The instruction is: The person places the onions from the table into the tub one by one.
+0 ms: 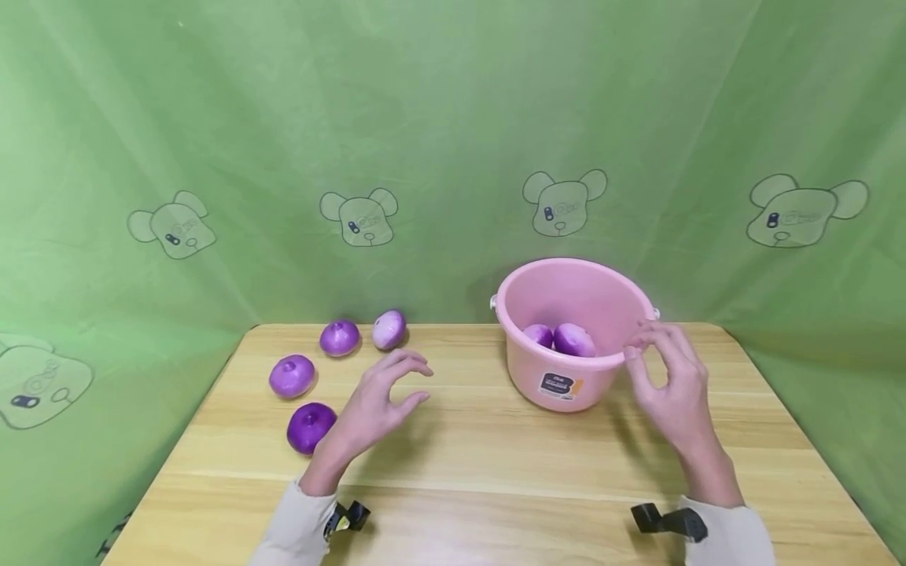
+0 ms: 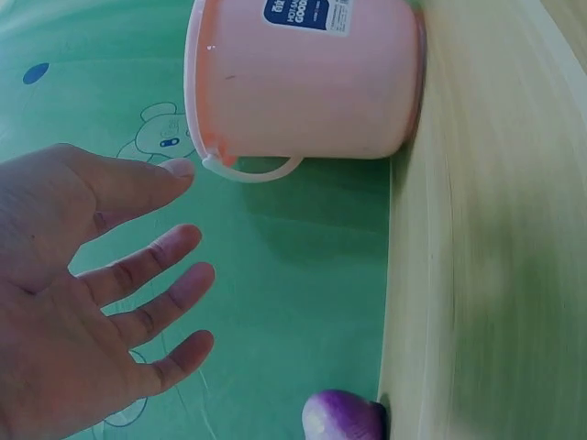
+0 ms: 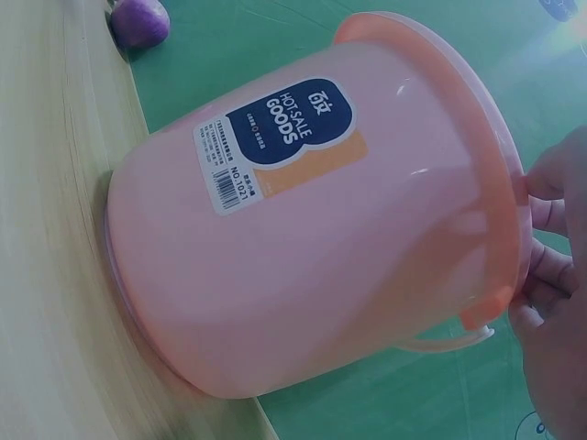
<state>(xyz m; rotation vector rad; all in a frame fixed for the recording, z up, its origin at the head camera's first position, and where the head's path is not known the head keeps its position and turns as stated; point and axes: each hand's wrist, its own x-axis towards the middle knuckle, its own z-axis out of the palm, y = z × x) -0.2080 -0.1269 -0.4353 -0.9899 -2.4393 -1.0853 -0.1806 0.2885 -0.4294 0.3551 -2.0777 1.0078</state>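
Observation:
A pink bucket (image 1: 559, 379) with a label stands at the back right of the wooden table, two purple-and-white onions (image 1: 574, 339) inside it. At the right side of its rim is my right hand (image 1: 668, 385), thumb and curved fingers holding the edge; the rim partly hides the fingertips in the right wrist view. My left hand (image 1: 378, 401) hovers over the table with fingers apart and nothing in it. Closest to that hand lies a dark purple onion (image 1: 310, 428). Behind it are more onions: a lighter one (image 1: 292, 376), a purple one (image 1: 340, 338) and a whitish one (image 1: 389, 329).
The wooden table (image 1: 481, 464) meets a green curtain (image 1: 453, 118) printed with bear heads at its back and sides. A white handle (image 3: 449, 343) hangs at the bucket's side. Black camera straps sit on both wrists.

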